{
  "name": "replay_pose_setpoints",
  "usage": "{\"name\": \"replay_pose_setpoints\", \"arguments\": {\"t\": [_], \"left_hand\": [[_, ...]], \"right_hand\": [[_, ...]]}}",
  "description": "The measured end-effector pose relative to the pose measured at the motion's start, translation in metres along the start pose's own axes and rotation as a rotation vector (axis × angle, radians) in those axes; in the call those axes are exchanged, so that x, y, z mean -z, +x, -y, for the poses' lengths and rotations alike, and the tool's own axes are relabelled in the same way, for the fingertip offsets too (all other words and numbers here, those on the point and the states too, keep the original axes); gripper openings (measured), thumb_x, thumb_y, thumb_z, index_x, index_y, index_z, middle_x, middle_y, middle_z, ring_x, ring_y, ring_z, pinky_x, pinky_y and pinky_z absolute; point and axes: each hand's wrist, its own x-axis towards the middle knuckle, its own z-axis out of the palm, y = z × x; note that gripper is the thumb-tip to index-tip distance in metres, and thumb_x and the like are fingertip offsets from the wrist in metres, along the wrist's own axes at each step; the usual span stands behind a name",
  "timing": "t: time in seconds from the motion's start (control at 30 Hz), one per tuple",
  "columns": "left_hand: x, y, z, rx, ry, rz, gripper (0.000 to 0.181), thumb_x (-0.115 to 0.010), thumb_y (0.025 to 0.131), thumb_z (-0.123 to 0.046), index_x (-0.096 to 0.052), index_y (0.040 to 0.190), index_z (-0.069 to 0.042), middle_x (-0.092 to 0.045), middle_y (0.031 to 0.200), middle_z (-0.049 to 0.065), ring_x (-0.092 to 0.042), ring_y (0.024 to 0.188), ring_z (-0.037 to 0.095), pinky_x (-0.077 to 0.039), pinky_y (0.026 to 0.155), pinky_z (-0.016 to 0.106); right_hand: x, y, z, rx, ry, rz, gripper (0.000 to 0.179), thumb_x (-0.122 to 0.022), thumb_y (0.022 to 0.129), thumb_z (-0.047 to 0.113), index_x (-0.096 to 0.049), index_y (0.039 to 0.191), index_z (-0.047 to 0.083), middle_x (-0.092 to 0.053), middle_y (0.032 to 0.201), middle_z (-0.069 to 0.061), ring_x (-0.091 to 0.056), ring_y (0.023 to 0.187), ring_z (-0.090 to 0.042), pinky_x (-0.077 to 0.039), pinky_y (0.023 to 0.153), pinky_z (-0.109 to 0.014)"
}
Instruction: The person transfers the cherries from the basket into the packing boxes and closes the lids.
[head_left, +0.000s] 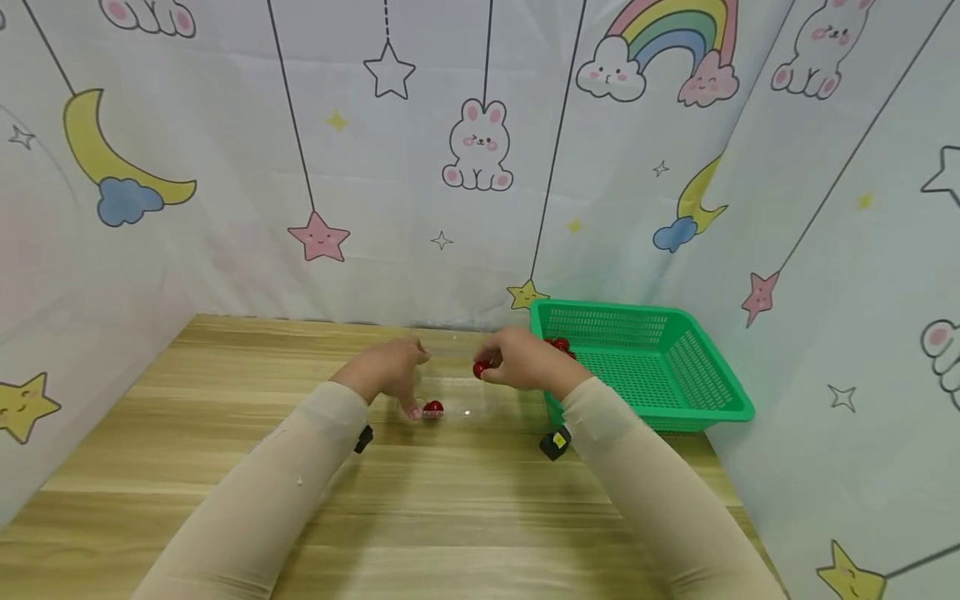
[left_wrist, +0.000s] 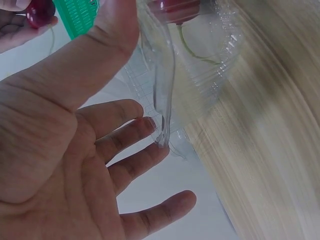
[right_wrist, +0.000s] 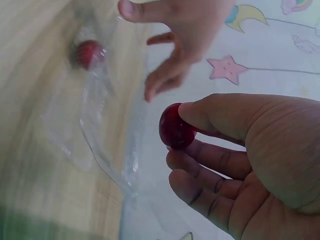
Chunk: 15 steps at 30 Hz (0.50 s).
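Observation:
A clear plastic box (head_left: 456, 387) stands on the wooden table between the two hands. One red cherry (head_left: 433, 408) lies inside, and the left wrist view shows its green stem. My left hand (head_left: 386, 371) is at the box's left side. In the left wrist view its fingers (left_wrist: 132, 167) are spread and lightly bent by the clear plastic wall, the thumb apart from them. Over the box's right part, my right hand (head_left: 521, 358) pinches another cherry (right_wrist: 175, 127) between thumb and fingers. Its stem hangs down in the left wrist view.
To the right of the box is a green plastic basket (head_left: 637, 371) with several cherries (head_left: 561, 343) at its left end, partly hidden by the right hand. A white printed cloth (head_left: 420, 208) hangs behind and beside the table (head_left: 465, 517).

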Motion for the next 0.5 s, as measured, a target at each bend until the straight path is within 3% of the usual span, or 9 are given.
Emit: {"name": "replay_pose_setpoints", "arguments": {"t": [0.3,0.5], "left_hand": [[0.001,0.002,0.001,0.006,0.001,0.014,0.115,-0.107,0.078,-0.04,-0.049,0.173,-0.007,-0.04,0.182,0.017,-0.048,0.163,0.044,-0.049,0.13,0.06],[0.001,0.002,0.001,0.003,0.003,0.011,0.114,-0.108,0.076,-0.04,-0.052,0.17,-0.006,-0.042,0.181,0.016,-0.053,0.16,0.043,-0.052,0.127,0.058]], "right_hand": [[-0.039,0.029,0.008,0.079,-0.07,0.056,0.012,-0.079,0.107,0.014,-0.086,0.116,0.01,-0.085,0.112,-0.005,-0.078,0.099,-0.016,-0.068,0.093,-0.035],[-0.057,0.041,0.01,0.054,-0.09,0.1,0.01,-0.08,0.106,0.014,-0.087,0.111,0.009,-0.085,0.11,-0.005,-0.077,0.101,-0.019,-0.068,0.095,-0.039]]}}
